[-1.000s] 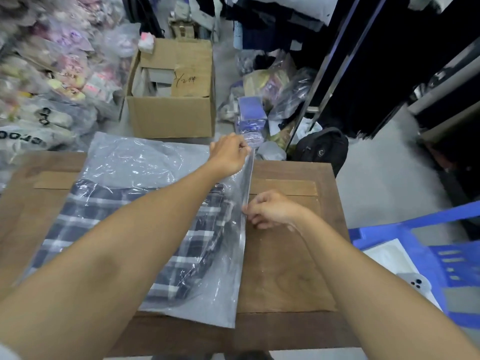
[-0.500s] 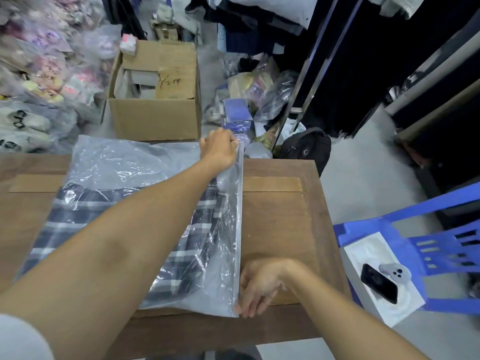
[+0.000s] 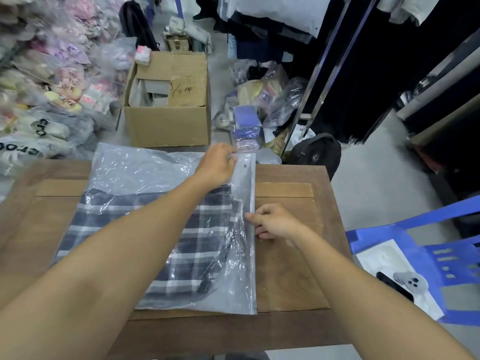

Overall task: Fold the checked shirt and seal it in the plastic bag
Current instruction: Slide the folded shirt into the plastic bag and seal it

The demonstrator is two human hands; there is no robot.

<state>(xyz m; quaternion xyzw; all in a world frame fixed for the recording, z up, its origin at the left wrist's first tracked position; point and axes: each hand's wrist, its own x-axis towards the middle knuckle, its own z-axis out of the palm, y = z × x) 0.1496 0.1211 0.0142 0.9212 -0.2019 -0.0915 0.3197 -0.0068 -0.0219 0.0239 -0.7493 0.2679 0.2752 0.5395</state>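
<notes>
Clear plastic bag with a checked shirt pressed at its seal strip

Clear plastic bag point(image 3: 145, 172) lies flat on a brown wooden tabletop point(image 3: 291, 279), and every place below is given relative to that bag. Inside it, filling the near half, sits the folded checked shirt point(image 3: 181, 245), navy with white lines. Along the bag's right edge runs a pale seal strip point(image 3: 251, 255). The left hand point(image 3: 217, 166) reaches across the bag to its far right corner, fingers closed on the top end of the strip. The right hand point(image 3: 275, 222) rests at the middle of the strip, fingers curled with the tips pressing on the strip. Beyond the bag's far edge, on the floor, stands an open cardboard box point(image 3: 168, 126). Well to the bag's right is a blue plastic chair point(image 3: 415, 245) carrying a phone point(image 3: 394, 285).
</notes>
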